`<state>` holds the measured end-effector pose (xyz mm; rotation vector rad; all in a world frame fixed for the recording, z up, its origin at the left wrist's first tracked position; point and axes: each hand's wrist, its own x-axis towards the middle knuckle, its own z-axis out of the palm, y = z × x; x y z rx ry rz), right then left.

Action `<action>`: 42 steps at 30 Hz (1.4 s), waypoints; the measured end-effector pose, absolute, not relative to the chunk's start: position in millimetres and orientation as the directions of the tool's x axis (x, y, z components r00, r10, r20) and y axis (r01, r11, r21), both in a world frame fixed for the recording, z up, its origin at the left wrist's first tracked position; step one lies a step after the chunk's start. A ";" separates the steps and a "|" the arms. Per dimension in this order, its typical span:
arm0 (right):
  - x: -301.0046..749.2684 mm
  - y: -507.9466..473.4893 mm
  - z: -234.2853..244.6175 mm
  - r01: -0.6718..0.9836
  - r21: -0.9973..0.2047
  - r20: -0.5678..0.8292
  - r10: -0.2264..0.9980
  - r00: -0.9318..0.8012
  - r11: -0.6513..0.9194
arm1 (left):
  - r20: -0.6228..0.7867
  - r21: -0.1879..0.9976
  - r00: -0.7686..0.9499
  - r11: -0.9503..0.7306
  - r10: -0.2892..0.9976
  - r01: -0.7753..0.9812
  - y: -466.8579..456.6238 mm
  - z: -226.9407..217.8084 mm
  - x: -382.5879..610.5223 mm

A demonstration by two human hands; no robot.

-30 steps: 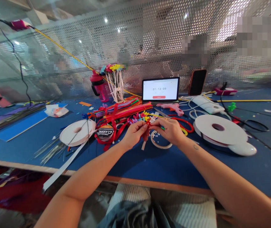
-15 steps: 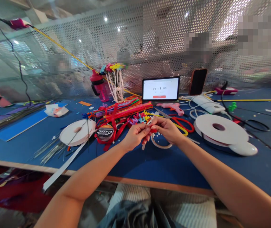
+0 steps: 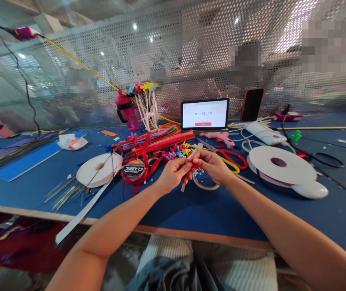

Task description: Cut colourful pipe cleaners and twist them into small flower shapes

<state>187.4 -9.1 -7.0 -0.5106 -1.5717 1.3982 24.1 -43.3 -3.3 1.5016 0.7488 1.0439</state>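
Note:
My left hand (image 3: 173, 174) and my right hand (image 3: 214, 166) meet above the middle of the blue table, fingers pinched together. Between them is a small red piece (image 3: 196, 165), mostly covered by fingers, so its exact kind is unclear. A narrow white strip (image 3: 183, 187) hangs below my left fingers; whether it joins the red piece cannot be seen. Just under my hands lies a ring-shaped roll (image 3: 205, 186) with small white bits inside. Beyond my fingers are small colourful pipe-cleaner shapes (image 3: 179, 152) and bundled red pipe cleaners (image 3: 163, 143).
White ribbon spools (image 3: 296, 163) stand right and left. Scissors (image 3: 235, 159) and a pink glue gun (image 3: 221, 138) lie past my right hand. A tablet (image 3: 204, 114), a phone (image 3: 252, 105), a bottle (image 3: 126, 109) and bunched stems with flowers (image 3: 147, 105) stand along the mesh panel.
My hands stay in nearly the same place, with the red piece still pinched between them. The tablet's timer has advanced by one second. The view has shifted very slightly.

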 end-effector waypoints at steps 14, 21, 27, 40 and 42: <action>192.7 -8.1 0.0 -0.061 -0.918 0.379 0.819 -0.432 0.392 | 0.384 0.868 0.300 -0.452 0.873 0.207 -39.5 -4.4 19.0; 197.5 -6.1 2.5 -0.025 -0.907 0.396 0.828 -0.397 0.421 | 0.517 0.733 0.246 -0.572 0.820 0.367 -33.2 -2.7 11.9; 198.3 -6.8 4.8 0.039 -0.877 0.399 0.771 -0.497 0.479 | 0.703 0.371 0.395 -0.779 0.592 0.505 -26.2 4.3 1.1; 199.1 -10.8 5.9 0.160 -0.827 0.338 0.704 -0.624 0.539 | 0.642 -0.084 0.697 -0.873 0.321 0.480 -17.2 0.5 -21.5; 198.7 -11.8 6.6 0.192 -0.803 0.325 0.685 -0.652 0.564 | 0.615 -0.104 0.726 -0.881 0.307 0.461 -17.1 0.2 -21.4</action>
